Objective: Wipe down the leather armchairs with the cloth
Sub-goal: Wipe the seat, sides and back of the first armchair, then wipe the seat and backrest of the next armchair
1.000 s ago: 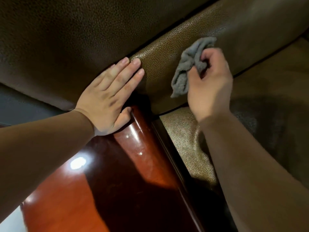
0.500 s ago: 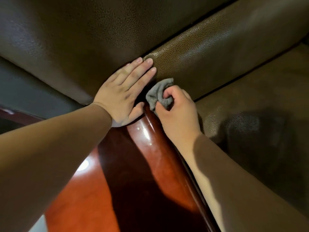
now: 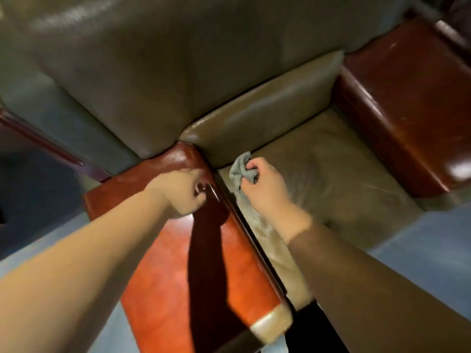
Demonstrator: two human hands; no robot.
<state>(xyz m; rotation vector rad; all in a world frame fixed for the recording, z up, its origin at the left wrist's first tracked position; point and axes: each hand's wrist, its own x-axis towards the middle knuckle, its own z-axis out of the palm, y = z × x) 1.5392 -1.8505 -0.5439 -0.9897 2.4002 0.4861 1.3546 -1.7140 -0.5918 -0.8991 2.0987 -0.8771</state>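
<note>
We look down on the armchair (image 3: 254, 72), and we take its glossy wooden armrest (image 3: 178, 250) as our landmark. Our left hand (image 3: 182, 193) sits on the top of that armrest near its back end, close to where the wood meets the backrest; the frame is blurred there, and we cannot tell whether its fingers are curled or flat. Just to the right of the armrest, over the seat cushion (image 3: 331, 179), our right hand (image 3: 265, 186) grips the grey cloth (image 3: 240, 169), bunched in curled fingers. The cloth sticks out from the hand on the side toward the armrest, in the seat's back corner, near the wood. Far from the landmark, across the seat, we see the other armrest (image 3: 407, 105).
</note>
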